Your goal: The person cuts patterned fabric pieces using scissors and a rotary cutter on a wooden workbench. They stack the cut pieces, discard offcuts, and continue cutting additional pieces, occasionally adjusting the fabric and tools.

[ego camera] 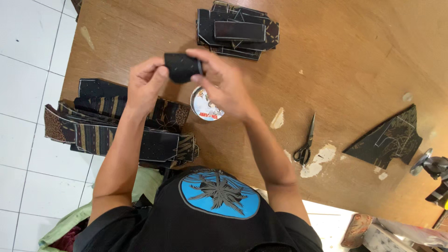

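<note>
Black fabric piece (pixel 183 66), judged soft and light, is pinched closed at its nine o'clock edge by the left hand (pixel 144 86) and at three o'clock by the right hand (pixel 224 84). Its edges are best gripped. A round tin (pixel 205 107) is seen at six o'clock on the worktop (pixel 345 56).

I worked at a brown wooden table (pixel 354 56), its top scuffed, with pale patches where the surface had chipped away. To my left the floor (pixel 23 70) was white square tiles with thin grey joints, and the same tiles showed past the near edge on my right. The light was even and soft, throwing only faint shadows across the wood.
</note>
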